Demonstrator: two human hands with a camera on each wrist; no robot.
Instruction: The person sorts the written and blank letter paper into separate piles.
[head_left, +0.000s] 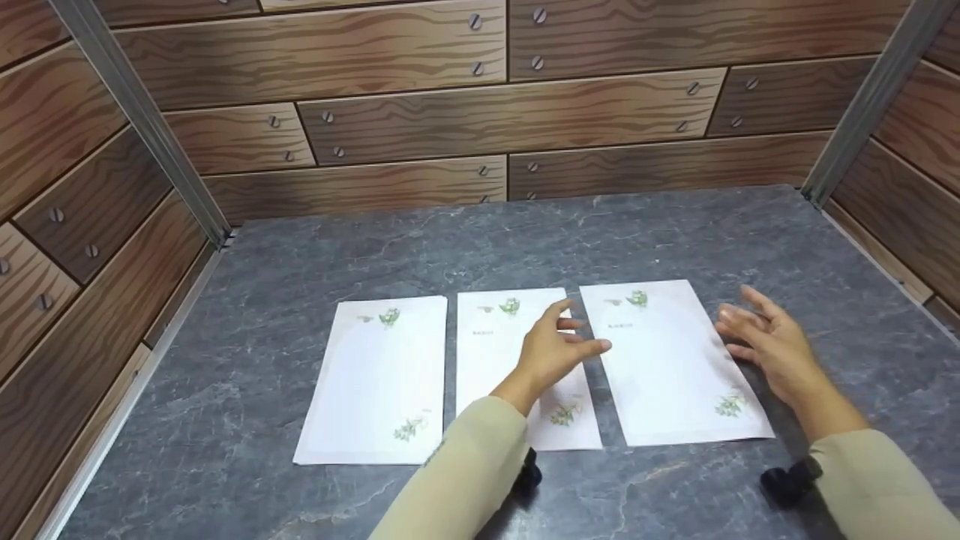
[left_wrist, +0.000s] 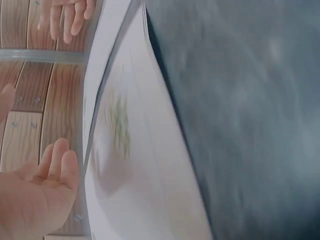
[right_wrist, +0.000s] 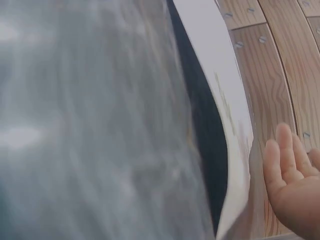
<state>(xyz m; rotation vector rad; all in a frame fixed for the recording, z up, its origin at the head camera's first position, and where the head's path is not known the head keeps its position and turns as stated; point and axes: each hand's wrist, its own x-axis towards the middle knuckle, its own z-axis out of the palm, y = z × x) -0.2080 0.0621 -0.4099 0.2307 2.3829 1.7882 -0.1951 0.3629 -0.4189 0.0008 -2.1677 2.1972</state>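
Observation:
Three white sheets of stationery with green plant prints lie in a row: a left sheet, a middle sheet and a right sheet. Over the right side of the middle sheet hovers my left hand, thumb pointing toward the right sheet, nothing held. My right hand is beside the right sheet's right edge, fingers loosely bent; whether they touch the paper I cannot tell. Both palms face inward. In the right wrist view the right hand holds nothing, and the nearby paper edge looks slightly raised.
The sheets lie on a grey marble-patterned tabletop. Wood-print panels stand behind and at both sides, with metal posts in the corners. Dark wrist devices sit under the sleeves.

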